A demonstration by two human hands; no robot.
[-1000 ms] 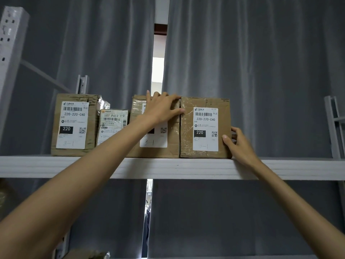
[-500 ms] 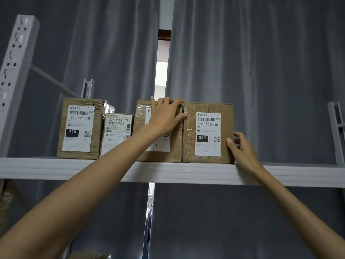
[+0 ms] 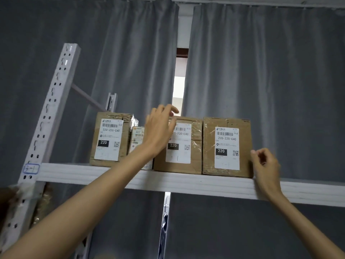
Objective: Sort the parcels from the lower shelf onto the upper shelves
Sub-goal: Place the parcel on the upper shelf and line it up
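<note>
while the loose, empty left hand hovers before it, the middle parcel sits on the shelf; the right hand, loosely curled and holding nothing, is just beside the rightmost parcel.

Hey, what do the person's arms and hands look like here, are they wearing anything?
Both arms are bare along all that shows, with no sleeves. The left hand and right hand wear no gloves, and no rings, watch or wristbands are visible.

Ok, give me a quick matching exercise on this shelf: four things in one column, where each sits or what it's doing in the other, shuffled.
1. rightmost box
2. small 507 parcel
3. left hand
4. right hand

A. between two boxes
B. by the rightmost box's right edge
C. at the right end of the row
D. in front of the middle box

Pairs: 1-C, 2-A, 3-D, 4-B
</note>
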